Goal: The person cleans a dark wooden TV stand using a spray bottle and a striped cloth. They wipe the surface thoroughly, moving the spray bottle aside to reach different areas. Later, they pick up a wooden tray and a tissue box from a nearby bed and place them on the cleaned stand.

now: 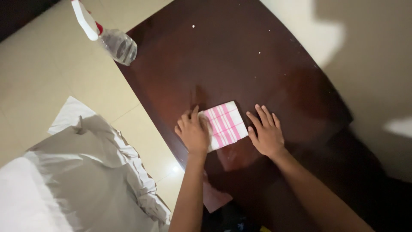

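Nearest the camera, two bare forearms reach up from the bottom edge over a dark brown table (240,56) with a glossy top. Off the table's left edge, a rumpled white sheet (86,172) lies heaped on the pale tiled floor (38,64). The left hand (193,132) lies palm down, fingers loosely spread, resting on the left end of a folded cloth (224,125), white with pink stripes, and pressing it flat. The right hand (266,131) lies flat on the bare wood just beside the cloth's right edge, fingers slightly spread and pointing away; its thumb is at or very near the cloth, and I cannot tell whether it touches. Neither hand pinches anything. The cloth sits near the table's left edge, a little tilted, roughly midway along that edge. Farther on, the tabletop carries a few small white specks. At the table's far left corner, a clear spray bottle (113,41) with a white-and-red trigger head leans out past the edge, well apart from both hands.
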